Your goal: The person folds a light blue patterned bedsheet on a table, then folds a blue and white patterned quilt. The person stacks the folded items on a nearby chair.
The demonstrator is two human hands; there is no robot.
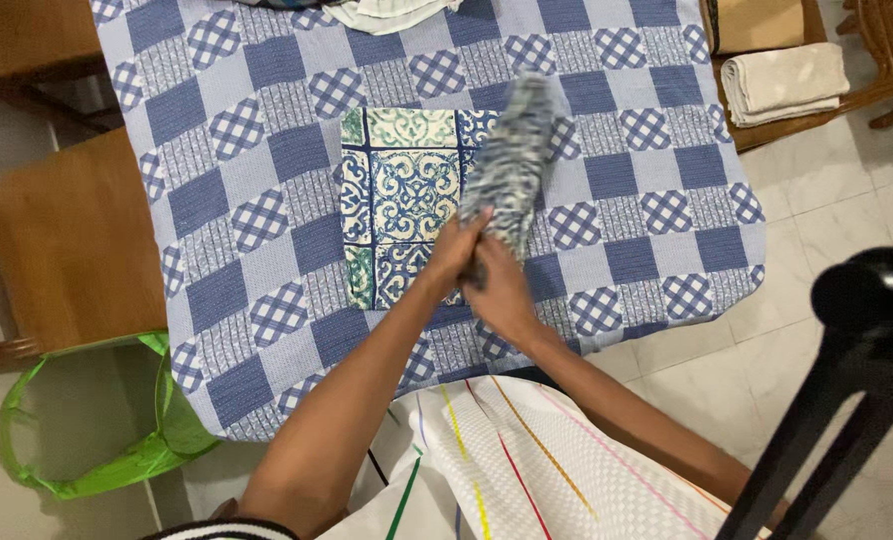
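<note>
Landmark: folded tile-print cloth [400,205], lying flat and square near the middle of the table's blue checked cover [267,150].

Edges, room. The cover's near edge hangs over the table just below the tile-print cloth; its right edge drops off well to the right of it, with pale floor tiles [847,190] beyond. Left of the cloth, a broad band of bare cover runs out to the left edge, then a wooden chair seat [77,240]. Above the cloth, bare cover up to a heap of pale fabric [392,12] at the far edge.

Containers. Green mesh bag [97,420] on the floor, down-left of the cloth, mouth open; nothing can be made out inside. Up-right of the cloth, a wooden seat holds a folded cream towel [785,82].

Hands. Both meet just below-right of the cloth. Left hand [459,248] closed around the lower end of a mottled blue-grey rolled cloth [512,165]; right hand [500,292] wrapped on the same end, just beneath the left. The roll rises, blurred, from the hands, over the tile-print cloth's right edge. Whether it touches that cloth cannot be told. Forearms converge from the near side, over a white striped towel [527,470].

Dark stand [847,380] low right, well apart.
</note>
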